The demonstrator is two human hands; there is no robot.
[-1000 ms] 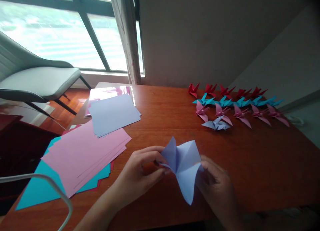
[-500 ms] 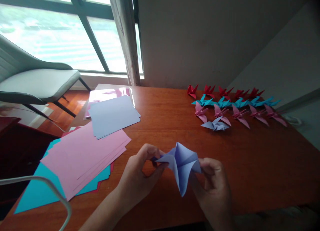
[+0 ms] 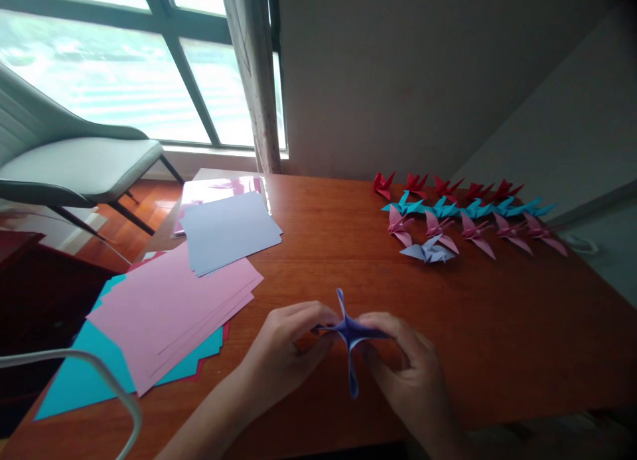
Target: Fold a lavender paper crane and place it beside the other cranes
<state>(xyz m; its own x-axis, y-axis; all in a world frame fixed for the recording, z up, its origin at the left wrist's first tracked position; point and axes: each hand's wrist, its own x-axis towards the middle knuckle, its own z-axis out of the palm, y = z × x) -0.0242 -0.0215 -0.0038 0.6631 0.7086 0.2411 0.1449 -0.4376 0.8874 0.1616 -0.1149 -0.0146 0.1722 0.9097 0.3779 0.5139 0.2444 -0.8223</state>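
A lavender folded paper point(image 3: 350, 335) is held between my two hands above the near part of the table. Seen end-on, it has drawn into a narrow four-pointed star with a small hollow at its middle. My left hand point(image 3: 286, 347) pinches the left point between thumb and fingers. On the other side, my right hand point(image 3: 411, 364) grips the right point the same way. One point sticks up away from me, and another hangs towards me; neither is touched by fingers.
Rows of red, blue and pink paper cranes, with one pale lavender crane point(image 3: 428, 249), stand at the back right of the wooden table point(image 3: 318, 247). Lavender sheets point(image 3: 231, 234), pink sheets point(image 3: 174, 307) and blue sheets point(image 3: 74, 387) overlap at left. A white cable point(image 3: 107, 377) loops at the near left.
The lavender paper has gone from a wide, open cup to a thin four-pointed star as its sides came together. My right hand has moved left, closer to my left hand.
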